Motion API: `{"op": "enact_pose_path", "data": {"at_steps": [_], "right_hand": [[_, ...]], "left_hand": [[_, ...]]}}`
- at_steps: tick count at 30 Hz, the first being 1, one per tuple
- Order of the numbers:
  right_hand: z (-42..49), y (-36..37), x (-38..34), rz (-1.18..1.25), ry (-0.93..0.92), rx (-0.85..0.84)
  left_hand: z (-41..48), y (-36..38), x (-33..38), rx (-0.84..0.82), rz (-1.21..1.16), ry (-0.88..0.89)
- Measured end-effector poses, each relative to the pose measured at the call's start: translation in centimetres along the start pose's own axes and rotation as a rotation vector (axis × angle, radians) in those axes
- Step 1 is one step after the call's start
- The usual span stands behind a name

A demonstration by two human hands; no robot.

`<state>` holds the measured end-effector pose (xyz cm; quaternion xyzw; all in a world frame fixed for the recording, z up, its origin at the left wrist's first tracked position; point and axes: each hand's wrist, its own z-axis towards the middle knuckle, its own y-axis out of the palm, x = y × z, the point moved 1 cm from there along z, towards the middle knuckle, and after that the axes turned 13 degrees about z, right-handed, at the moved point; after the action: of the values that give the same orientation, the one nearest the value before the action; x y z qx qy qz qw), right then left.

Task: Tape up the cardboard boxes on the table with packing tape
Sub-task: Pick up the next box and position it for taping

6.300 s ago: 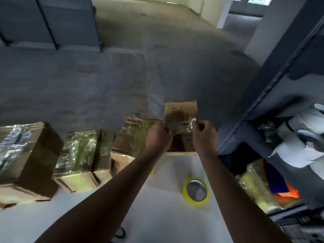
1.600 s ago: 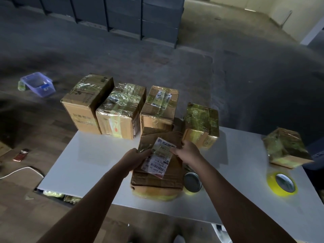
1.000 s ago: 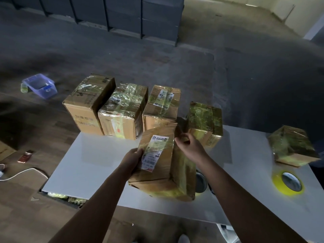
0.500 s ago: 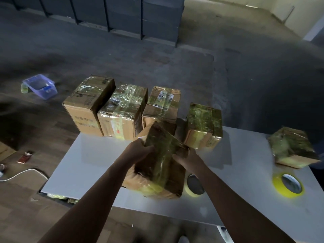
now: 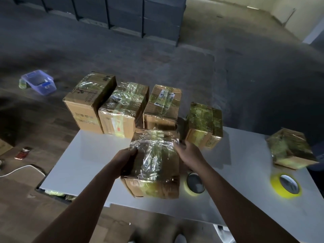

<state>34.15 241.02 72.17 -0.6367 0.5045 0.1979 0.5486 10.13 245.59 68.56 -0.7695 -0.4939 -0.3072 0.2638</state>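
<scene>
Dim light falls on a rough grey floor (image 5: 245,50), dark grey cabinets (image 5: 126,16) along the far side, a pale wall (image 5: 273,2) and a white rectangular worktop (image 5: 91,155).

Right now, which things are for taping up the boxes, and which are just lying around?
For the job: box held by left hand and right hand; near tape roll; far tape roll; five other boxes; table.
Just lying about, on the floor: purple tub; small red thing; white cable.
</scene>
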Motion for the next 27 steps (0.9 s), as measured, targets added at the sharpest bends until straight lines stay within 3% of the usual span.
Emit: {"op": "enact_pose_path", "data": {"at_steps": [3,5,9,11,12,18,22,27], "right_hand": [[-0.1,-0.6,-1.2,0.158,-0.070,0.060],[0.0,-0.7,-1.6,0.147,-0.150,0.054],[-0.2,-0.3,-1.4,0.033,-0.165,-0.009],[-0.4,0.4,-1.1,0.017,-0.066,-0.034],[-0.4,0.6,-1.1,0.035,-0.018,-0.048],[0.1,-0.1,-0.1,0.120,-0.019,0.000],[-0.1,0.0,0.7,0.267,0.093,-0.047],[0.1,0.2,1.0,0.285,0.025,-0.032]], "left_hand": [[0.4,-0.1,-1.0,-0.119,-0.236,-0.047],[0.7,0.6,-1.3,-0.070,-0.182,-0.055],[1.1,1.5,-0.9,0.388,0.574,0.056],[0.7,1.6,0.2,0.579,0.762,0.212],[0.4,1.7,1.0,0.592,0.754,0.288],[-0.9,1.9,4.5,0.107,0.593,0.251],[-1.0,0.8,4.5,0.017,0.526,0.264],[-1.0,0.7,3.7,-0.046,0.371,0.211]]}}
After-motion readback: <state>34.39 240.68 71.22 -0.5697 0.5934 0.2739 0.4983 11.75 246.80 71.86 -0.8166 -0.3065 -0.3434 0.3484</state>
